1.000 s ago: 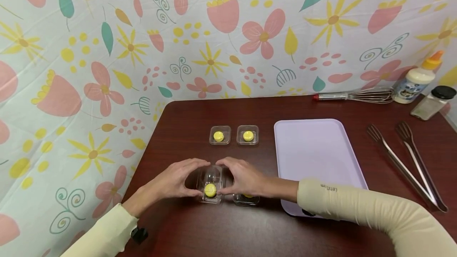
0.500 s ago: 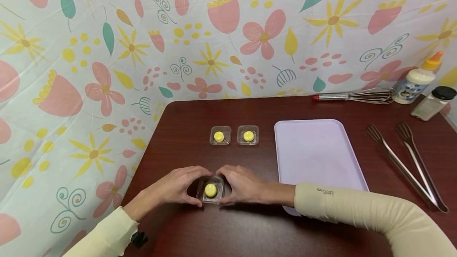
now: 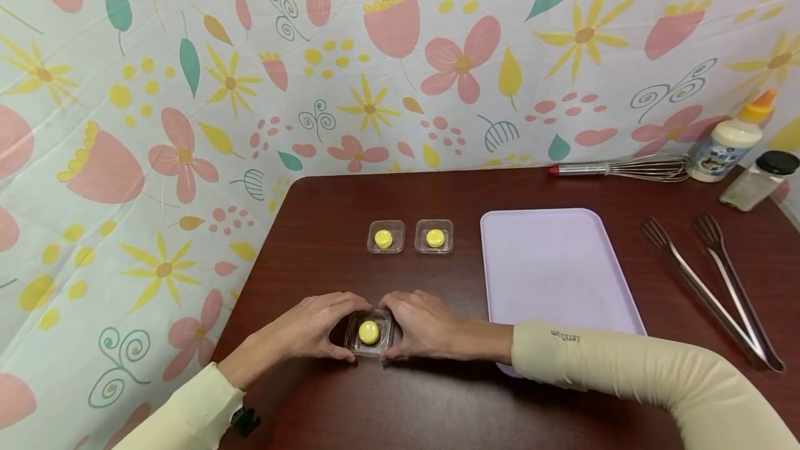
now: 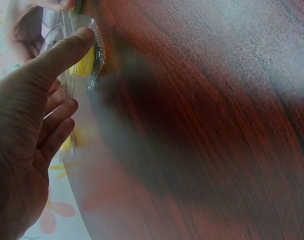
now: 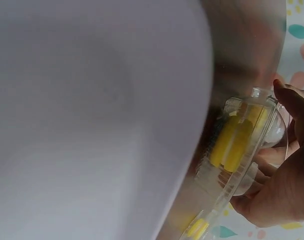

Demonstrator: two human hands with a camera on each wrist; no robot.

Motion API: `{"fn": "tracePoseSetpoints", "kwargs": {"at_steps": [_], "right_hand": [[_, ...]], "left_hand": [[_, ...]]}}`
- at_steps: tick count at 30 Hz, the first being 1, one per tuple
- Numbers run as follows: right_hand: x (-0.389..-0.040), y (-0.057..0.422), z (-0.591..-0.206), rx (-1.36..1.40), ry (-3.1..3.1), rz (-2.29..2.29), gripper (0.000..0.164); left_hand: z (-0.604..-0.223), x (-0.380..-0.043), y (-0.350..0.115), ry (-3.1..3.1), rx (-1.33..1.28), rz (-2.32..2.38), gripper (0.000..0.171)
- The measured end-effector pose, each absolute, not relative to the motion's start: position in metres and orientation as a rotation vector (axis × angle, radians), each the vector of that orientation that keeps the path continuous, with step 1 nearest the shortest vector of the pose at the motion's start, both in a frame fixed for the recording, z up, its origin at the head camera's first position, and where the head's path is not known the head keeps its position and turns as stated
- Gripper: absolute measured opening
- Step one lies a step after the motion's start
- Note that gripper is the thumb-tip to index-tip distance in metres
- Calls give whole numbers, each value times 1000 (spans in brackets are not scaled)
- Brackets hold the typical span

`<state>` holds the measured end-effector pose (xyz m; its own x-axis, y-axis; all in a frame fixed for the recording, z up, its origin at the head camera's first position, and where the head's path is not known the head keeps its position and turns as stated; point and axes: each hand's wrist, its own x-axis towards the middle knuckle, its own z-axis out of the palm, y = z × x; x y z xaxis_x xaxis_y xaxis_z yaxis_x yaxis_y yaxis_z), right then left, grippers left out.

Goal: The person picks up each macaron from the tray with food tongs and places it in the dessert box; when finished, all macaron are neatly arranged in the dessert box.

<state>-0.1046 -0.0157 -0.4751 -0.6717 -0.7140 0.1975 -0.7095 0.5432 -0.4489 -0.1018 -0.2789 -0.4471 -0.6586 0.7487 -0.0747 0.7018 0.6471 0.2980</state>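
A small clear plastic box (image 3: pixel 361 349) with a yellow macaron (image 3: pixel 369 332) inside lies between both hands, its lid down. My left hand (image 3: pixel 312 325) grips its left side, thumb at the near corner and fingers at the far one. On the opposite side, my right hand (image 3: pixel 421 325) holds it the same way. The left wrist view shows the thumb (image 4: pixel 74 47) pressed along the clear box. In the right wrist view a macaron (image 5: pixel 231 142) shows its pale filling, with another yellow piece (image 5: pixel 259 117) partly overlapped behind it.
Two more clear boxes (image 3: pixel 385 249) (image 3: pixel 434 249) with yellow macarons stand farther back. A lilac tray (image 3: pixel 556 262) lies right of the hands, partly under the right sleeve. Tongs (image 3: pixel 728 276), a whisk (image 3: pixel 625 168), a squeeze bottle (image 3: pixel 725 148) and a jar (image 3: pixel 753 182) lie or stand at the right.
The box's raised lid has come down over the macaron, and both hands have moved slightly nearer. Another box, seen earlier beside the right hand, no longer shows in the head view.
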Motion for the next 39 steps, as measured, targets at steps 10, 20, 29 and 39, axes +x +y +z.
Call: {"fn": "tracePoseSetpoints", "kwargs": {"at_steps": [10, 20, 29, 39], "right_hand": [[-105, -20, -475, -1228, 2776, -748, 72], [-112, -15, -472, -1249, 2749, -756, 79], [-115, -11, -471, -1194, 2732, -794, 80], [-112, 4, -458, -1208, 2740, -676, 94]], "left_hand": [[-448, -103, -277, 2700, 1231, 327, 80], [-452, -109, -276, 2729, 1264, 328, 83], [-448, -110, -274, 2765, 1264, 366, 90], [-449, -111, -271, 2743, 1232, 356, 73]]}}
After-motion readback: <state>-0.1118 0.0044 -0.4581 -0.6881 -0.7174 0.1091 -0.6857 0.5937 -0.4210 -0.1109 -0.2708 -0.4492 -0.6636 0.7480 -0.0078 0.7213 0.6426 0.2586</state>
